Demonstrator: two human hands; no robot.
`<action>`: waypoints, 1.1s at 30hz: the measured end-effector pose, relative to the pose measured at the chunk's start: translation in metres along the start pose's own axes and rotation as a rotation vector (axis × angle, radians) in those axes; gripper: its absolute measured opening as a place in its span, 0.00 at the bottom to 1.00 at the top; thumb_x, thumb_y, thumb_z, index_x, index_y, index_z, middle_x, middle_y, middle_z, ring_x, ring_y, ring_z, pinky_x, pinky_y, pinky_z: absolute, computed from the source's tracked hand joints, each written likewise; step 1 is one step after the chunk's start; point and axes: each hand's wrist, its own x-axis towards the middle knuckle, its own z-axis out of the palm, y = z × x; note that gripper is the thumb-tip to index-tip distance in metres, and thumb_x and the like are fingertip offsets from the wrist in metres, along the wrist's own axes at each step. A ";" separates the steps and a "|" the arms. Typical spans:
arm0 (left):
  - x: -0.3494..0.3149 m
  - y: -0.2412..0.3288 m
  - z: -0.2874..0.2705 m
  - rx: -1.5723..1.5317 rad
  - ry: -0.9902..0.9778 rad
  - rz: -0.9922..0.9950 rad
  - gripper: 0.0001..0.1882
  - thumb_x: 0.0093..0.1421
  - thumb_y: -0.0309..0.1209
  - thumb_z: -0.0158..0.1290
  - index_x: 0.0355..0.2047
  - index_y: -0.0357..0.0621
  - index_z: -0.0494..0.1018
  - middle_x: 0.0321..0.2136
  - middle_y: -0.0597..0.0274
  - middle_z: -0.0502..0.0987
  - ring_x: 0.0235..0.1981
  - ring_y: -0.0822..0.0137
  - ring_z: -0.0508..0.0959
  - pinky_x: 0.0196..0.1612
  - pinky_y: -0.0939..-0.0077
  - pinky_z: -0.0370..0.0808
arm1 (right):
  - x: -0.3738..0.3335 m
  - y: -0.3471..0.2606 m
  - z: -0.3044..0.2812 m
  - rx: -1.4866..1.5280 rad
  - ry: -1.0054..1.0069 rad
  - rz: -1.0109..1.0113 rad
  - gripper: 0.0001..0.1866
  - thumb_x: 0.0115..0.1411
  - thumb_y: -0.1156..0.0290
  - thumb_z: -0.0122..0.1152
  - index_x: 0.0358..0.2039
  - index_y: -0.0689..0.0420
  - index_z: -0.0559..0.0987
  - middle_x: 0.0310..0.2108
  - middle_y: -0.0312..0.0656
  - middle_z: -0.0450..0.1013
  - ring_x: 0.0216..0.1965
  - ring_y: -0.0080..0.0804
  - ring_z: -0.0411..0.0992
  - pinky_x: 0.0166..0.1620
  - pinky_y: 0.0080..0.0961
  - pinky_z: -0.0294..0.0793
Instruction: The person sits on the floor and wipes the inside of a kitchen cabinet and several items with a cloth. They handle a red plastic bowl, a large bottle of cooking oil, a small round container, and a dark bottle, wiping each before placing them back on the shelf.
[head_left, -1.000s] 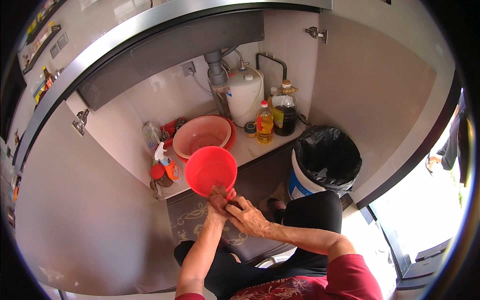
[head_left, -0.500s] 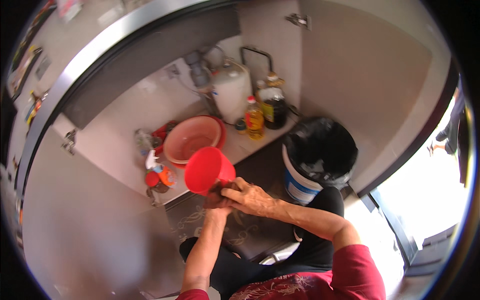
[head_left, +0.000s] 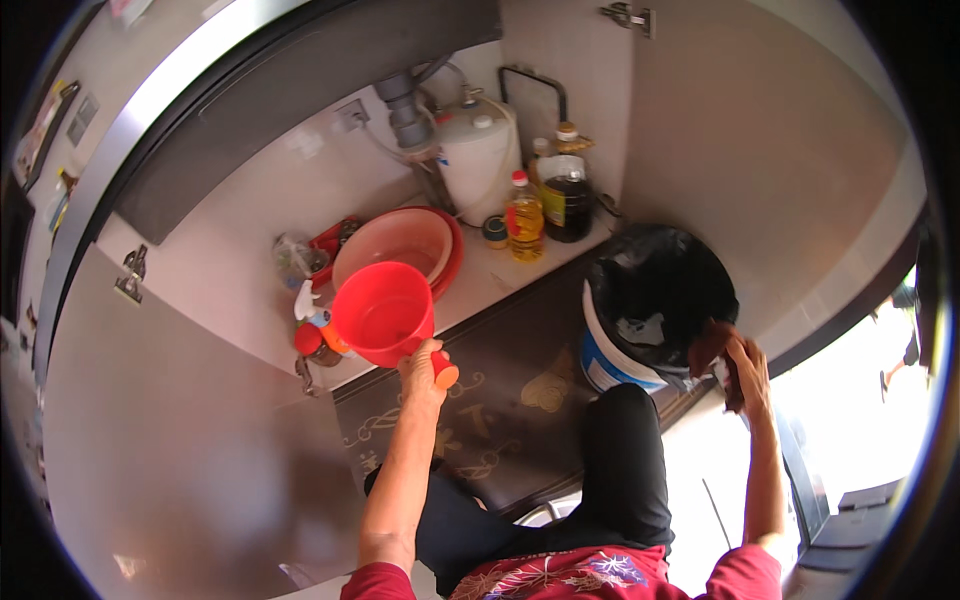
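While the person crouches before the open under-sink cabinet, the left hand (head_left: 422, 368) holds a red scoop (head_left: 384, 312) by its short handle, with its open mouth tilted up and toward the cabinet. Grip of that hand: fingers wrapped fully round the handle, clamped tight, the handle's orange-red end sticking out past the fist. The scoop hangs just above the front edge of the cabinet floor (head_left: 480, 280), near a spray bottle (head_left: 312, 325) and in front of two nested red basins (head_left: 405, 245).

Right hand (head_left: 738, 365) is stretched well away to the person's right, at the rim of a bucket (head_left: 640, 335) lined with a black bin bag (head_left: 660, 285). It is clamped on a dark brown lump (head_left: 708, 345), perhaps a rag or scrap; too blurred to tell. The lump sits at the bag's edge, just touching or just over it.

Judgement on doing this well: keep the scoop level so nothing inside spills onto the dark patterned mat (head_left: 500, 420) below, and bring the brown lump fully over the bag's mouth before loosening the fingers, since it now sits at the very rim. Whether the scoop holds any liquid cannot be told.

Farther back on the cabinet floor: a yellow oil bottle (head_left: 524, 218), a dark sauce bottle (head_left: 567, 195), a white tank (head_left: 478, 165) beside the grey drain pipe (head_left: 405, 110).
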 end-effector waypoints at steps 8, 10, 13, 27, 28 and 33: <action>0.111 0.046 -0.002 0.218 0.103 0.181 0.16 0.42 0.21 0.58 0.31 0.38 0.65 0.24 0.61 0.70 0.20 0.70 0.72 0.22 0.77 0.71 | 0.031 0.039 0.022 0.249 -0.300 0.286 0.30 0.52 0.41 0.56 0.45 0.51 0.69 0.25 0.38 0.71 0.22 0.24 0.65 0.21 0.19 0.64; 0.137 0.043 -0.004 0.327 0.121 0.297 0.11 0.42 0.22 0.60 0.24 0.38 0.69 0.20 0.61 0.73 0.17 0.70 0.73 0.17 0.78 0.69 | 0.028 0.030 0.020 0.209 -0.318 0.297 0.33 0.52 0.43 0.56 0.52 0.51 0.66 0.26 0.39 0.70 0.20 0.24 0.64 0.21 0.20 0.65; 0.183 0.041 -0.015 0.397 0.139 0.355 0.11 0.42 0.22 0.60 0.26 0.36 0.69 0.21 0.59 0.74 0.18 0.68 0.75 0.18 0.77 0.70 | 0.024 0.022 0.029 0.195 -0.314 0.297 0.39 0.51 0.44 0.56 0.58 0.50 0.60 0.27 0.39 0.69 0.19 0.24 0.62 0.19 0.20 0.65; 0.289 0.019 -0.005 1.193 0.447 0.245 0.35 0.35 0.43 0.65 0.39 0.28 0.71 0.38 0.39 0.75 0.39 0.46 0.77 0.41 0.56 0.75 | 0.036 0.097 0.043 0.377 0.036 0.234 0.29 0.48 0.71 0.54 0.53 0.46 0.60 0.33 0.42 0.64 0.22 0.28 0.65 0.22 0.27 0.72; 0.283 0.025 0.000 1.189 0.436 0.222 0.34 0.36 0.43 0.65 0.38 0.28 0.71 0.39 0.37 0.74 0.40 0.47 0.77 0.41 0.56 0.75 | 0.038 0.090 0.044 0.367 0.078 0.263 0.28 0.46 0.72 0.53 0.51 0.49 0.62 0.33 0.43 0.65 0.22 0.29 0.65 0.22 0.27 0.72; 0.314 0.022 -0.034 1.142 0.369 0.327 0.34 0.40 0.47 0.64 0.37 0.27 0.72 0.39 0.38 0.75 0.41 0.47 0.76 0.44 0.56 0.73 | 0.044 0.073 0.045 0.366 0.146 0.293 0.25 0.41 0.74 0.50 0.45 0.58 0.68 0.26 0.42 0.66 0.19 0.28 0.64 0.21 0.25 0.70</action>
